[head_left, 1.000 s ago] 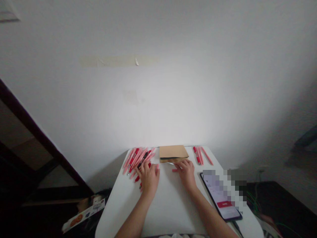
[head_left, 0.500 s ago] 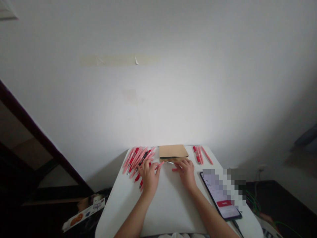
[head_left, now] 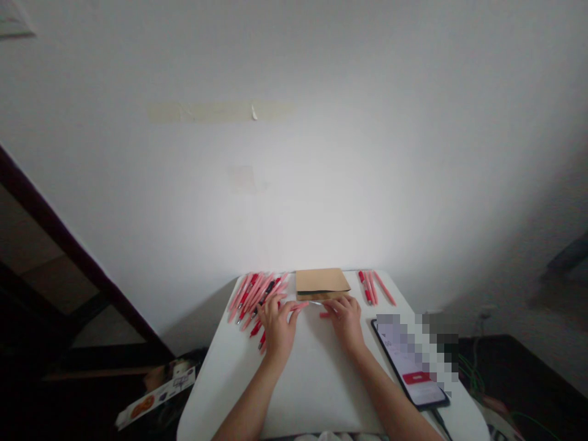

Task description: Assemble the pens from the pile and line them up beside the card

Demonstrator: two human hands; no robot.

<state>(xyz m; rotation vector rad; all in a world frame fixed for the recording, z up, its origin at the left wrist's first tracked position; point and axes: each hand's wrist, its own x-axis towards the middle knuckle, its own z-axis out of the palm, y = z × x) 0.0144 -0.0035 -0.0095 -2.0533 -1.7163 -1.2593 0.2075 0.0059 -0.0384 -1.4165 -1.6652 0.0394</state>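
Pink pen pieces (head_left: 301, 304) in both hands (head_left: 279, 327) (head_left: 345, 320), heaped pens (head_left: 257, 293) left, phone (head_left: 411, 391) right

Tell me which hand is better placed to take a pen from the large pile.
Probably the left hand: it is at the edge of the large pile, though it pinches a pink piece. The right hand, pinching a slim pale piece, is farther off, nearer the phone.

pens (head_left: 253, 297): smooth plastic | notebook (head_left: 321, 280): matt paper | phone screen (head_left: 419, 378): smooth, glassy | tabletop (head_left: 316, 380): smooth | wall (head_left: 331, 184): matt
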